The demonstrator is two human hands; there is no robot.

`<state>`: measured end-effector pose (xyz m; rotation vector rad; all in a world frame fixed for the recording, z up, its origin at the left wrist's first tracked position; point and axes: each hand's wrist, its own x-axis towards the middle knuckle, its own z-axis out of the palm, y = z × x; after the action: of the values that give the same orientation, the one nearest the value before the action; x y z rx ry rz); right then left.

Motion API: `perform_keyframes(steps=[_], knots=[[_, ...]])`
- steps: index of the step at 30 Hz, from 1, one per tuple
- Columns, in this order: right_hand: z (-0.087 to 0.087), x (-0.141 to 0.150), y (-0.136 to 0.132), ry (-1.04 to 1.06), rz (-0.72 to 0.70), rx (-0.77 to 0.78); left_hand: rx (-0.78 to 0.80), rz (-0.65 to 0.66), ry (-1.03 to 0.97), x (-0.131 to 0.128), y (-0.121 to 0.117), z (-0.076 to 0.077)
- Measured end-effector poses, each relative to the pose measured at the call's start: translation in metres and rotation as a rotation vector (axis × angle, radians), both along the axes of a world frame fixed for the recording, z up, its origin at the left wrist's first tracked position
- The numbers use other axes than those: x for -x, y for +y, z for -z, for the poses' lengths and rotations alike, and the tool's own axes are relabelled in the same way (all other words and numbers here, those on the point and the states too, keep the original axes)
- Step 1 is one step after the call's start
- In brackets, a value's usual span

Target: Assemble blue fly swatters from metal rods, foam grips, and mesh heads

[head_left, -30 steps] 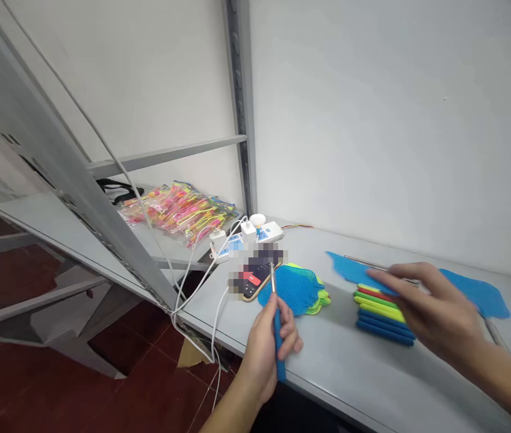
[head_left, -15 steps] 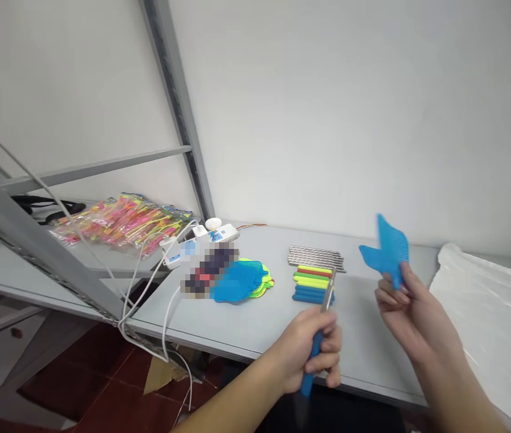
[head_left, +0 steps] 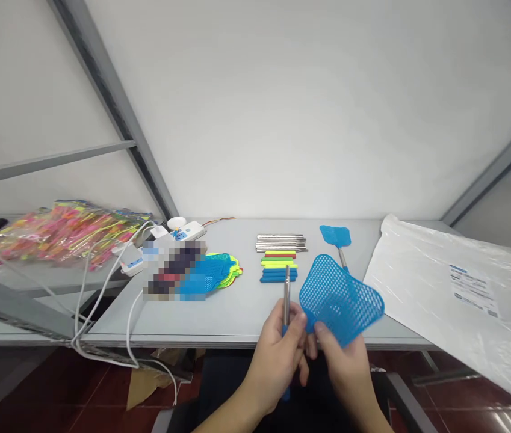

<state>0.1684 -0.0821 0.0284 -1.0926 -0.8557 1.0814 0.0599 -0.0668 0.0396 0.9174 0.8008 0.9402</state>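
My left hand (head_left: 277, 349) is closed around a fly swatter handle (head_left: 286, 288), a blue grip with a metal rod pointing up. Pinched in my right hand (head_left: 348, 364) is a blue perforated fly swatter head (head_left: 340, 294), tilted, its narrow end near my left hand. Whether head and rod touch is hidden by the fingers. Beyond my hands lie colored grips (head_left: 278, 273) in a row, with metal rods (head_left: 281, 242) behind them. A blue fly swatter (head_left: 335, 234) with its head on a rod lies behind the held head, which partly covers it.
Left on the table is a pile of swatter heads (head_left: 219, 267), beside a pixelated patch. Behind it sit a power strip (head_left: 187, 231) and white cables (head_left: 131, 319). Bagged colorful items (head_left: 79, 231) lie far left. A white plastic package (head_left: 422, 258) covers the right side.
The view has swung right, bringing the fly swatter on the table and the package label into sight. My right hand has brought the blue head down and close to my left hand.
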Motion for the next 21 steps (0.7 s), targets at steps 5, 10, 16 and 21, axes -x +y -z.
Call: perform_keyframes(steps=[5,10,16,21], knots=[[-0.011,0.002,-0.017,-0.123,-0.147,0.026,0.055,-0.008,-0.016,0.001,-0.01,-0.006],[-0.017,-0.013,-0.022,-0.029,-0.412,-0.023,0.113,0.037,-0.114,0.012,-0.011,-0.001],[-0.016,-0.038,-0.009,-0.066,-0.367,-0.065,0.175,0.468,-0.167,0.025,-0.01,0.006],[-0.003,-0.041,-0.01,0.139,-0.26,-0.034,0.054,0.534,0.107,0.026,-0.015,0.0]])
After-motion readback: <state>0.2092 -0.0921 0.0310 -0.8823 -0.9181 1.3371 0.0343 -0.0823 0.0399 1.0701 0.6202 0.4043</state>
